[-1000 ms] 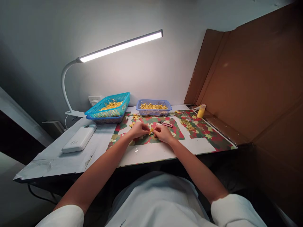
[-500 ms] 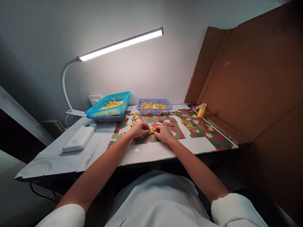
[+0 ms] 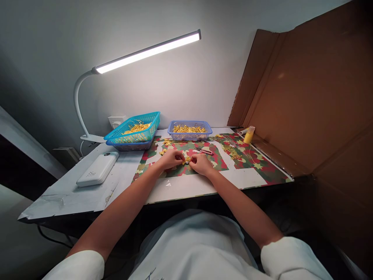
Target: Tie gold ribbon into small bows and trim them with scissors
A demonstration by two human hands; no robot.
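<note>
Between my two hands is a small gold ribbon bow (image 3: pixel 186 160), with a small dark shiny bit at its lower side that is too small to make out. My left hand (image 3: pixel 172 159) pinches the bow's left side between thumb and fingers. On the other side, the closed fingertips of my right hand (image 3: pixel 200 163) grip its right edge. Just behind the right hand lies a pair of thread snips (image 3: pixel 204 151) with a reddish handle. Loose gold ribbon pieces (image 3: pixel 163 152) rest beyond my left hand on the camouflage-patterned sheet (image 3: pixel 218 165).
A turquoise basket (image 3: pixel 112 137) of gold pieces sits on a blue one at the back left. A lilac basket (image 3: pixel 189 137) holds more. Gold cord (image 3: pixel 232 152) and a yellow bottle (image 3: pixel 248 136) are at right, beside cardboard (image 3: pixel 305 89). A power bank (image 3: pixel 98 169) and lamp (image 3: pixel 148 51) stand left.
Both hands stay almost in place at the bow. Its dark shiny bit shows more plainly now, and the view has shifted very slightly.
</note>
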